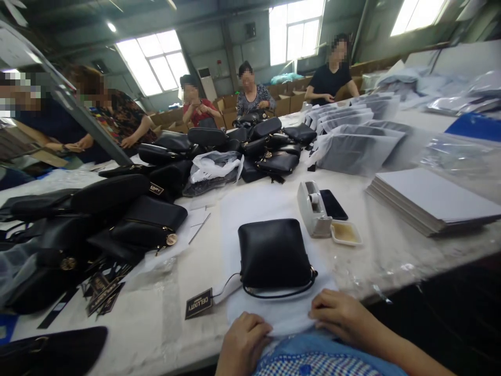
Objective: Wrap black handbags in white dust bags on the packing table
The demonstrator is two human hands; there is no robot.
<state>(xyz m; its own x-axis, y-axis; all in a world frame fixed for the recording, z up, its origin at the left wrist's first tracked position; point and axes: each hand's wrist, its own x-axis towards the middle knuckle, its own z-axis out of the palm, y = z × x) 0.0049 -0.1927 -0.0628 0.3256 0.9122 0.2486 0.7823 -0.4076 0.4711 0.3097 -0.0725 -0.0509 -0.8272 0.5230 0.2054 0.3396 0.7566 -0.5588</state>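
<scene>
A small black pouch [274, 253] with a thin strap lies flat on a white sheet of paper [254, 214] at the table's near edge. A black hang tag [199, 303] on a cord rests to its left. My left hand [242, 342] pinches the sheet's near edge at the table's rim. My right hand [342, 313] lies on the same edge, just below the pouch's right corner, fingers curled onto the paper.
A heap of black bags [117, 219] fills the left side, another pile [266, 146] sits mid-table. A tape dispenser [313, 209], a phone [334, 204] and a small tray [346, 233] stand right of the pouch. Stacked white sheets [430, 201] and bagged items [360, 141] lie right. Several people work at the far side.
</scene>
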